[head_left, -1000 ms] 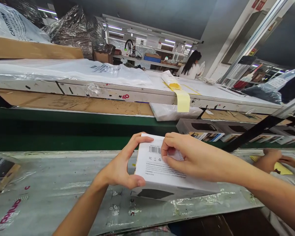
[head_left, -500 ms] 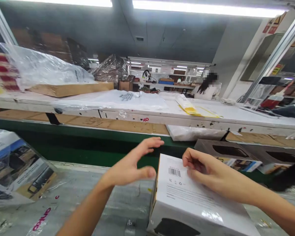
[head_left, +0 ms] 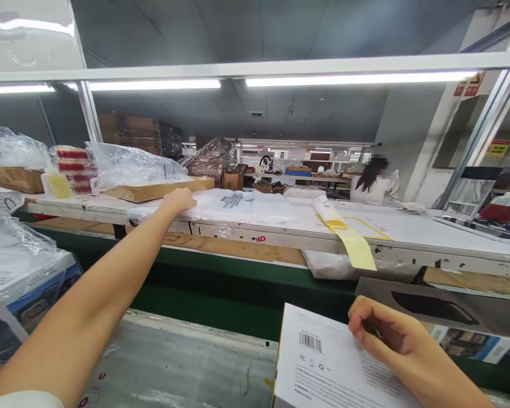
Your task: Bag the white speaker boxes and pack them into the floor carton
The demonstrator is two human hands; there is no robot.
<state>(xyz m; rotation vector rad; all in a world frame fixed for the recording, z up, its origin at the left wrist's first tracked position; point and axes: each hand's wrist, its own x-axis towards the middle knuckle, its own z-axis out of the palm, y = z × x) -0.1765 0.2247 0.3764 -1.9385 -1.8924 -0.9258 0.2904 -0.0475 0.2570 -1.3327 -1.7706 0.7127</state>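
Nearest us, the white box [head_left: 310, 377] shows its printed face, barcode up, its base out of view; its far-left corner hides part of the far edge of our plastic-covered tabletop [head_left: 187, 368]. We lay our right hand [head_left: 402, 340] over that face by its far edge, fingers curled in toward the thumb; we cannot tell whether they pinch anything. At the tabletop's left side we have a picture carton [head_left: 53, 286] under clear plastic. Past the far edge runs a green belt [head_left: 195, 306], with a grey box [head_left: 376, 290] on its right part, just beyond our right hand.

Farther on, a yellow strip [head_left: 359, 249] hangs over the near edge of a white shelf [head_left: 446, 229]. Our left hand [head_left: 178, 201] reaches above that same edge, farther left, between a flat white bag [head_left: 259, 209] and a cardboard tray [head_left: 148, 191]; its fingers are hidden, so we cannot tell whether it grips. Red-banded rolls [head_left: 74, 167] stand left of the tray. Well beyond the shelf's far edge, we see another person [head_left: 369, 184].
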